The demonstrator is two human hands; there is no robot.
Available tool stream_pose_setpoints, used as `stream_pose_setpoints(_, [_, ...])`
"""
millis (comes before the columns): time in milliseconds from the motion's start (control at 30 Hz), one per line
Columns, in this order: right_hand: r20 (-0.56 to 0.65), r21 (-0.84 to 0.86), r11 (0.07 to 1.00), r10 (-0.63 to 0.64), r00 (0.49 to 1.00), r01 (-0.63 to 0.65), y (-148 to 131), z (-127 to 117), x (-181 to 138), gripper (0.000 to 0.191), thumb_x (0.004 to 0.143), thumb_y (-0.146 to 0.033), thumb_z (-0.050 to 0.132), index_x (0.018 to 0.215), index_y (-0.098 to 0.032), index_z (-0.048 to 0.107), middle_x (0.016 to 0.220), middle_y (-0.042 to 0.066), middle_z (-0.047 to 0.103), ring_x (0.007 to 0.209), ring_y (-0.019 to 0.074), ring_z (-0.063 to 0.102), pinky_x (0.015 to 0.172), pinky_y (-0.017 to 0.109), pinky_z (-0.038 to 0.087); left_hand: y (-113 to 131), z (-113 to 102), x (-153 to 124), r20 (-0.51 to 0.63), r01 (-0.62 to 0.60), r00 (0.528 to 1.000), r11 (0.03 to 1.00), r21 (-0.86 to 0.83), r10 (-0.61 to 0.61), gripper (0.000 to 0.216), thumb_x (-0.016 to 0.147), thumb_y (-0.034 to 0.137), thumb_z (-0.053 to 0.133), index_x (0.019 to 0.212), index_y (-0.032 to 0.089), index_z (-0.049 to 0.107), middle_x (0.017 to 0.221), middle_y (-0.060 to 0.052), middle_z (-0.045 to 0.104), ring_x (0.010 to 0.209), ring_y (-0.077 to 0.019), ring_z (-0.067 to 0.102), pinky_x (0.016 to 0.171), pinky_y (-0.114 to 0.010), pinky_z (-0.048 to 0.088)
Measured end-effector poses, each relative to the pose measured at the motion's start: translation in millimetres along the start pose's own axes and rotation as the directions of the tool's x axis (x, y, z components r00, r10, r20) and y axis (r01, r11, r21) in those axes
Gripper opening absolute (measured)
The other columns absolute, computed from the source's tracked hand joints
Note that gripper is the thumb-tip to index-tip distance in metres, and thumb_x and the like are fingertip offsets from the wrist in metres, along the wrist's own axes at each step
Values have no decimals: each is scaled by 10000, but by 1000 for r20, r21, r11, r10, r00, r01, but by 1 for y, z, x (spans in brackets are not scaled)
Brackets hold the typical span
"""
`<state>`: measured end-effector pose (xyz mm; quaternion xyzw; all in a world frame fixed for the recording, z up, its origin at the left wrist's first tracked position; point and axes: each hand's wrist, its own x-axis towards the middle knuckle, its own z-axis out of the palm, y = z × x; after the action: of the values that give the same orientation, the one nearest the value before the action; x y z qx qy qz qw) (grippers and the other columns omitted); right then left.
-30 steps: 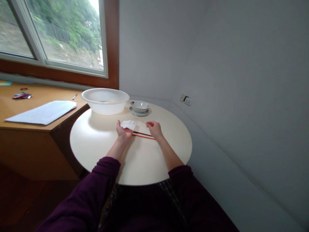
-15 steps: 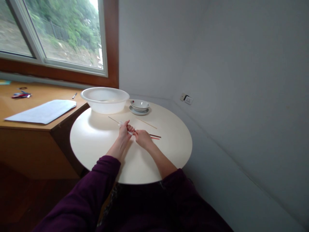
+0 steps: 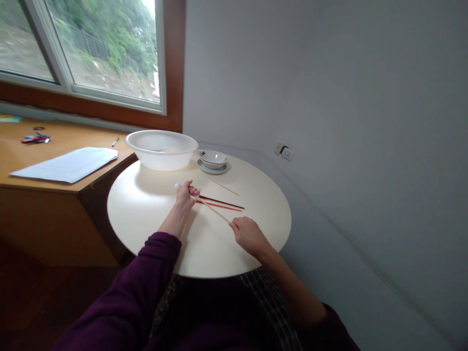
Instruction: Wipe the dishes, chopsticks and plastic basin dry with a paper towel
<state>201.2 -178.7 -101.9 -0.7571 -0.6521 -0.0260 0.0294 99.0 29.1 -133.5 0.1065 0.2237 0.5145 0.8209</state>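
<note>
One pale chopstick (image 3: pixel 214 211), end with cloth (image 3: pixel 179 184) in closed left hand (image 3: pixel 185 194), other end pinched by right hand (image 3: pixel 246 234).

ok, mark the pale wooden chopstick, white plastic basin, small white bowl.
pale wooden chopstick (image 3: pixel 214 212): head view, mid-shaft.
white plastic basin (image 3: pixel 161 160): head view, front wall.
small white bowl (image 3: pixel 215 157): head view, inner wall.

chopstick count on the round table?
4. One pale wooden chopstick is held between left hand and right hand; a dark brown chopstick and red chopstick lie beside it; another pale chopstick lies farther back.
</note>
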Motion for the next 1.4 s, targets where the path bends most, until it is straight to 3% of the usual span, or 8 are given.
stream_pose_setpoints(200, [-49, -46, 998, 50, 998, -52, 0, -27, -10, 284, 921, -227, 415, 813, -137, 661, 821, 91, 689, 783, 168, 612, 670, 239, 372, -3, -3, 4, -33, 7, 999, 1000, 12, -7, 368, 759, 108, 526, 568, 216, 231, 371, 123, 172, 265, -42, 202, 323, -176, 213])
stream_pose_setpoints(367, [-142, 22, 1000, 22, 990, -19, 0, -44, -2, 273, 921, -189, 413, 838, -145, 669, 846, 75, 697, 810, 166, 609, 724, 235, 376, -7, 2, -2, 21, 44, 999, 998, 37, -44, 215, 743, 230, 576, 615, 196, 407, 459, 47, 452, 405, -118, 495, 464, -249, 434])
stream_pose_setpoints(500, [-213, 69, 998, 18, 977, -3, 5, -52, -2, 253, 915, -176, 421, 876, -166, 671, 883, 61, 697, 841, 162, 607, 756, 230, 379, -5, 5, -9, 92, 89, 991, 994, 62, -94, 139, 795, 291, 494, 702, 189, 505, 616, -34, 598, 586, -207, 614, 576, -361, 498])
stream_pose_setpoints(767, [-70, -41, 995, 84, 994, -87, 6, -62, 2, 297, 900, -164, 414, 793, -146, 690, 850, 109, 701, 806, 192, 621, 725, 260, 396, -7, 7, -19, 284, 181, 939, 980, 77, -196, 252, 847, 277, 417, 820, 122, 614, 755, -106, 671, 729, -217, 652, 710, -362, 511])
stream_pose_setpoints(900, [-213, 163, 986, 76, 974, -41, 2, -70, 6, 228, 865, -148, 463, 904, -168, 686, 898, 76, 708, 828, 172, 631, 741, 244, 411, -12, 7, -18, 303, 206, 917, 958, 201, -261, 296, 868, 220, 363, 848, 95, 630, 721, -116, 677, 668, -213, 648, 676, -349, 507])
stream_pose_setpoints(1000, [-372, 416, 906, 90, 924, 80, -2, -73, 17, 163, 822, -157, 523, 885, -170, 673, 797, 30, 703, 715, 136, 629, 667, 213, 425, -18, 6, -16, 313, 242, 896, 937, 251, -315, 295, 866, 194, 355, 883, 89, 631, 725, -117, 683, 669, -219, 648, 681, -350, 503])
stream_pose_setpoints(1167, [-393, 678, 714, 147, 908, 178, -8, -46, 57, 159, 834, -229, 518, 855, -128, 639, 708, 28, 685, 642, 127, 627, 601, 193, 441, -26, 5, -20, 347, 287, 860, 917, 279, -374, 243, 846, 177, 409, 915, 103, 630, 696, -94, 673, 664, -221, 646, 717, -358, 494])
stream_pose_setpoints(1400, [-280, 410, 912, 108, 954, 17, -15, 18, 93, 222, 891, -206, 429, 905, -154, 645, 902, 66, 696, 836, 152, 626, 734, 215, 428, -28, 2, -22, 393, 336, 824, 910, 243, -409, 230, 845, 200, 437, 899, 85, 628, 740, -119, 668, 667, -215, 638, 715, -344, 490])
